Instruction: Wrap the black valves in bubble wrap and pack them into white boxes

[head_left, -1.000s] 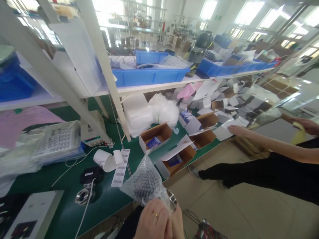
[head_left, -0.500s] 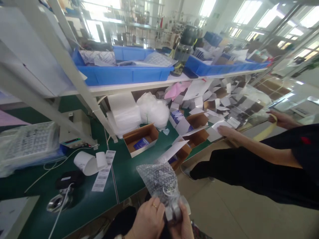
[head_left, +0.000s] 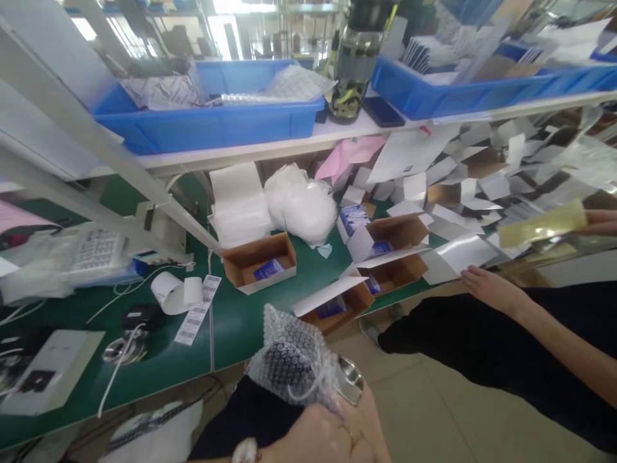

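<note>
Low at the front edge of the bench, a bubble-wrap bag (head_left: 286, 363) wraps a dark part with a white cable looped over it. From the bag's right end sticks out a shiny metal ring fitting (head_left: 350, 381). My left hand (head_left: 313, 437), with a ring and a wrist band, is closed on the gathered end of the bag. Close against it, my right hand (head_left: 373, 421) grips the metal fitting end; its fingers are partly hidden. An open cardboard box (head_left: 330, 302) with a blue packet inside stands just beyond the bag.
More open boxes (head_left: 260, 263) line the green bench (head_left: 245, 328). At left lie a black device with a metal ring (head_left: 128, 347), a label roll (head_left: 168, 292) and a label strip (head_left: 197, 315). A co-worker's hand (head_left: 486, 286) touches white cartons at right. Blue bins (head_left: 216, 132) stand on the shelf.
The view has shifted down and nearer the bench. My hands have drawn together at the fitting end, and the wrapped part has turned. The co-worker's other hand has raised a yellowish strip.
</note>
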`<state>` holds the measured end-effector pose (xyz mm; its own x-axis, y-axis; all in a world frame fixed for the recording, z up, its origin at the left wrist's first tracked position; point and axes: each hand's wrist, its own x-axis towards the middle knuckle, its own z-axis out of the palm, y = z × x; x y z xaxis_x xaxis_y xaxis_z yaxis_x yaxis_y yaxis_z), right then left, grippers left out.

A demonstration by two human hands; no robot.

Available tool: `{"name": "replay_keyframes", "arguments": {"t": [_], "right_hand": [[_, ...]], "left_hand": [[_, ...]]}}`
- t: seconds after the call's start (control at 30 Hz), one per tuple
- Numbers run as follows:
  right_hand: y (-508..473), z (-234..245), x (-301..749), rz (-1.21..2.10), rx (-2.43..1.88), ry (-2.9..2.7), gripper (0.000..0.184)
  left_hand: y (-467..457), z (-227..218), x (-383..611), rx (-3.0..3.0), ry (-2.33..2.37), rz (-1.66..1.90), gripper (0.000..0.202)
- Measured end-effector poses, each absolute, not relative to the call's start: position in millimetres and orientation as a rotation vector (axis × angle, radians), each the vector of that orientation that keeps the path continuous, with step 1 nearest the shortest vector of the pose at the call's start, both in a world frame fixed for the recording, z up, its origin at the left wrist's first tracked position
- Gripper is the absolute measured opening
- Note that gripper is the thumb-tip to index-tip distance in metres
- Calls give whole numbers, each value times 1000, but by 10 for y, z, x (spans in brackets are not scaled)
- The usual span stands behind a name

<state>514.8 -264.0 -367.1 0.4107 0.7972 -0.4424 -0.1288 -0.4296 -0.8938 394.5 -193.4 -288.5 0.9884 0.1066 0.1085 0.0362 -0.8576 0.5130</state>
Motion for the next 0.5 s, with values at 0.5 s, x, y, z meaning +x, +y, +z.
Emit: {"name": "replay_keyframes", "arguments": {"t": [0.5], "right_hand": [[-2755, -3232, 5635, 1344, -1423, -758, 47]], "left_hand": [[-1306, -2427, 4624, 1891, 976, -540, 14]]}}
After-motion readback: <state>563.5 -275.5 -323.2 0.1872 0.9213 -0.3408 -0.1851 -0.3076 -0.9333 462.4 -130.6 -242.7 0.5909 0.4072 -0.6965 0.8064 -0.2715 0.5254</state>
